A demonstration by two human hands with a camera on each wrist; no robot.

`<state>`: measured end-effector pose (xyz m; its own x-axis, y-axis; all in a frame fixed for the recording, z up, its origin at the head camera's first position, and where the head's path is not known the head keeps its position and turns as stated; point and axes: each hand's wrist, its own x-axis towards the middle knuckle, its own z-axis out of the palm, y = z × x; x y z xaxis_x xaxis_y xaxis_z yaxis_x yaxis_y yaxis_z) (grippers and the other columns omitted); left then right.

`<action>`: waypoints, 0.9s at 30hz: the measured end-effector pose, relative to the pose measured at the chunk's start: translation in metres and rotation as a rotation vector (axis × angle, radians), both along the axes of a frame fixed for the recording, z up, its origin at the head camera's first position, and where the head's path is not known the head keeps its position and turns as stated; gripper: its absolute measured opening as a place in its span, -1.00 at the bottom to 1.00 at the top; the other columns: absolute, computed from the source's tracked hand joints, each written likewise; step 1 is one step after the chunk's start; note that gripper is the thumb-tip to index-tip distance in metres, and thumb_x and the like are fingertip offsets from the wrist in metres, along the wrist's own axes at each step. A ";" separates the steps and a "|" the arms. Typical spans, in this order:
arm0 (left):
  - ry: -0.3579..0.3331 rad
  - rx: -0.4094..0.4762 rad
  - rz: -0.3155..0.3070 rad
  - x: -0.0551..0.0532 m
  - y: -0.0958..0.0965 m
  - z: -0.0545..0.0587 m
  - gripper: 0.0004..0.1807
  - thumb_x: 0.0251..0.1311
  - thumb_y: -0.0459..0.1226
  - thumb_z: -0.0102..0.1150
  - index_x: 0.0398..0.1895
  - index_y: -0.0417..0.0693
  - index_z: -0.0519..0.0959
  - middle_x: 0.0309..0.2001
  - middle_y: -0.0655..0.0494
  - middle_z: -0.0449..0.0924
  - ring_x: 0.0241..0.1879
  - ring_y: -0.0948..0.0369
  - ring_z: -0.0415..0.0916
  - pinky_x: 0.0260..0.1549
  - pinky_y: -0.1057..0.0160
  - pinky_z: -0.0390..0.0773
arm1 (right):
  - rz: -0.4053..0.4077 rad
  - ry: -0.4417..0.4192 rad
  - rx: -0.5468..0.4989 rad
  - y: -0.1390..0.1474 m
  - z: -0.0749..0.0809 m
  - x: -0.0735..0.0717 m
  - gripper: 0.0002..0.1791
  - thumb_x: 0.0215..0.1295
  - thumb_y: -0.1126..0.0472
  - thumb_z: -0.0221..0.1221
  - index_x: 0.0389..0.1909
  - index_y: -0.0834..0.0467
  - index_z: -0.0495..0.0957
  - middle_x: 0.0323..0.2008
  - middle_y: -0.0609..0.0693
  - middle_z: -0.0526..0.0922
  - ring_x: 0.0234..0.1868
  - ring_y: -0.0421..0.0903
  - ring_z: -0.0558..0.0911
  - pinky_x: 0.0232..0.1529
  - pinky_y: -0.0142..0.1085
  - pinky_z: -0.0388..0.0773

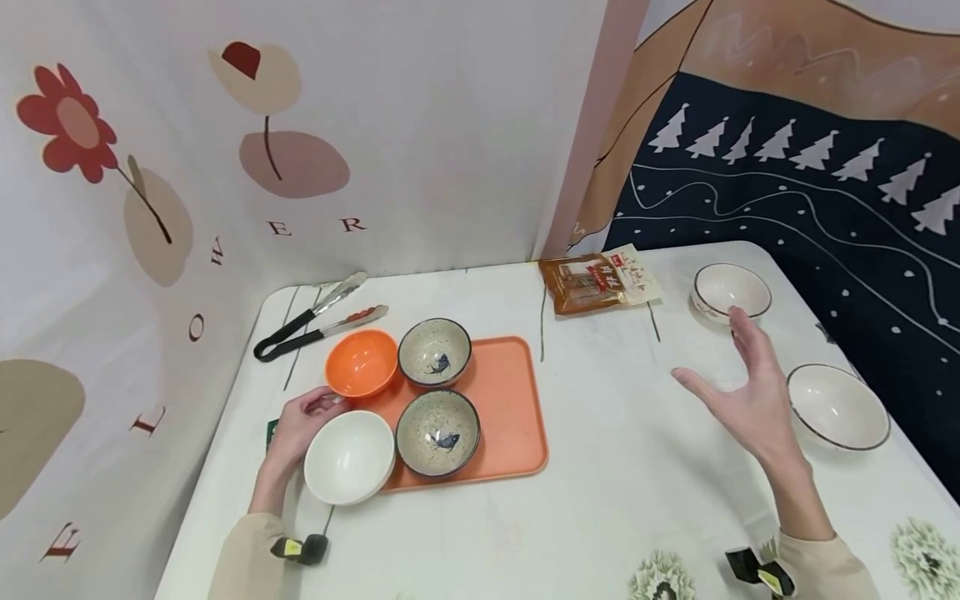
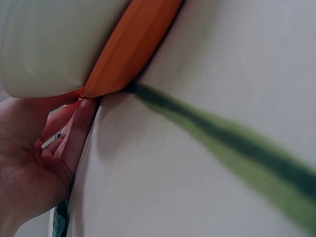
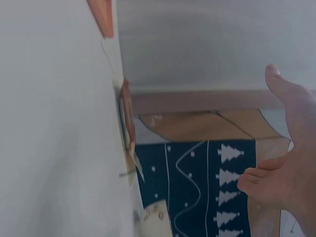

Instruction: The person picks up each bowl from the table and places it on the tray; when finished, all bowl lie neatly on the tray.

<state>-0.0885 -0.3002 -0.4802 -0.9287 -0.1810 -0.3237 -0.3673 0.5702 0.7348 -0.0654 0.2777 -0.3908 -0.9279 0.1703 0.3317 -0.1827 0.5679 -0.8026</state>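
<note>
My left hand [image 1: 302, 425] is at the left edge of an orange tray [image 1: 517, 408]. Its thumb and fingers [image 2: 81, 131] meet at the tray's edge and pinch it, with the contact partly hidden by a white bowl [image 1: 350, 457]. Around it on the tray's left part stand an orange bowl [image 1: 362, 363] and two speckled grey bowls, one at the back [image 1: 435, 352] and one at the front [image 1: 438, 433]. My right hand [image 1: 753, 396] is raised at the right, thumb and fingers spread, holding nothing. It is nearest two dark-rimmed white bowls, a back one [image 1: 731, 292] and a front one [image 1: 838, 407].
Black-handled tongs [image 1: 318, 317] lie behind the orange bowl. A brown food packet [image 1: 598, 281] lies at the table's back edge. Something dark green [image 1: 272, 432] shows beside my left hand. A printed cloth [image 1: 450, 167] hangs along the back and left.
</note>
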 end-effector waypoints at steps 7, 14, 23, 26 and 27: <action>0.008 0.009 0.002 0.000 -0.001 0.000 -0.37 0.39 0.02 0.19 0.36 -0.18 0.46 -0.13 0.03 0.61 -0.16 0.20 0.47 -0.28 0.40 0.54 | -0.139 -0.118 0.002 0.031 -0.006 0.008 0.09 0.18 0.18 0.43 0.62 0.05 -0.03 0.59 0.12 0.08 0.58 0.14 0.13 0.54 -0.41 0.02; 0.012 0.010 0.001 0.000 -0.001 -0.002 -0.40 0.39 0.01 0.19 0.35 -0.17 0.48 -0.15 0.03 0.61 -0.17 0.21 0.48 -0.29 0.39 0.54 | -0.287 -0.149 -0.034 0.060 -0.018 0.018 0.10 0.17 0.16 0.41 0.62 0.07 -0.05 0.60 0.09 0.06 0.60 0.08 0.10 0.57 -0.30 0.00; 0.007 0.018 0.014 0.000 0.000 -0.001 -0.38 0.39 0.01 0.20 0.36 -0.17 0.46 -0.16 0.09 0.61 -0.19 0.27 0.48 -0.29 0.41 0.54 | -0.508 -0.181 -0.048 0.087 -0.031 0.029 0.17 0.06 0.07 0.45 0.62 0.00 -0.05 0.60 0.01 0.01 0.61 -0.01 0.04 0.59 -0.09 -0.08; 0.009 0.018 0.012 0.000 0.000 -0.002 -0.37 0.38 0.01 0.20 0.37 -0.17 0.45 -0.16 0.09 0.60 -0.20 0.27 0.48 -0.28 0.41 0.54 | -0.556 -0.211 -0.022 0.096 -0.036 0.034 0.24 0.04 0.02 0.47 0.63 0.07 -0.12 0.61 0.09 -0.06 0.62 0.09 -0.02 0.59 0.02 -0.11; 0.011 0.019 0.011 0.000 0.000 -0.002 -0.37 0.39 0.01 0.20 0.37 -0.18 0.45 -0.16 0.09 0.60 -0.20 0.27 0.48 -0.28 0.41 0.54 | -0.561 -0.222 -0.014 0.099 -0.038 0.035 0.25 0.05 0.01 0.46 0.63 0.10 -0.14 0.61 0.11 -0.08 0.62 0.12 -0.04 0.59 0.05 -0.12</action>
<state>-0.0885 -0.3004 -0.4817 -0.9302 -0.1851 -0.3171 -0.3654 0.5520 0.7496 -0.0302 0.3771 -0.4291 -0.7417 0.6571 0.1346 0.3146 0.5180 -0.7954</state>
